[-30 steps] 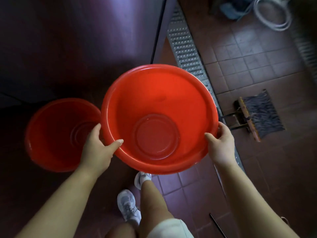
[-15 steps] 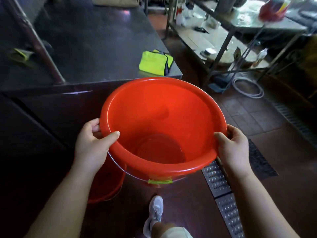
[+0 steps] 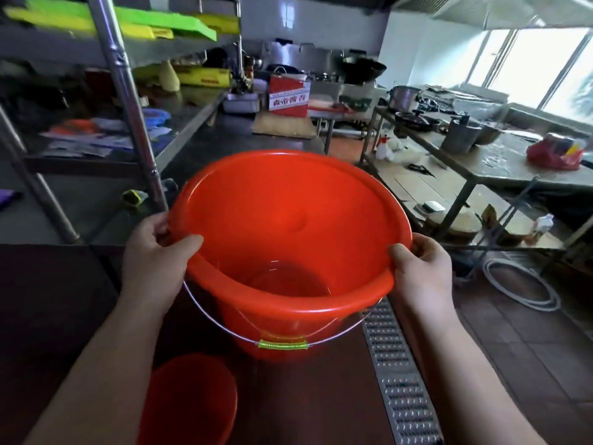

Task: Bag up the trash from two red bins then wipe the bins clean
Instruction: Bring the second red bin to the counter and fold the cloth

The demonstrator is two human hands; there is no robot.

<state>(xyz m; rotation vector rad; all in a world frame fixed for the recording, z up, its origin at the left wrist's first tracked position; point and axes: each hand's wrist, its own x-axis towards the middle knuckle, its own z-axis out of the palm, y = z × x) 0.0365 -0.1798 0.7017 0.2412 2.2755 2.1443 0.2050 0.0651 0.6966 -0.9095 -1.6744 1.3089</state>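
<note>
Red bin [image 3: 288, 226], smooth glossy plastic, round and tapered, held up in mid-air, mouth tilted toward camera. Left hand [image 3: 154, 255] clamps the rolled rim, thumb inside, fingers under; right hand [image 3: 423, 271] grips the opposite rim the same way. Thin wire bail with ribbed yellow-green grip [image 3: 282, 344] hangs below. Second red bin [image 3: 189, 399] on the dark floor, lower left. Perforated metal drain grate [image 3: 398, 380] runs alongside. Beyond: steel tabletop [image 3: 205, 155], cluttered shelf rack [image 3: 128, 101].
</note>
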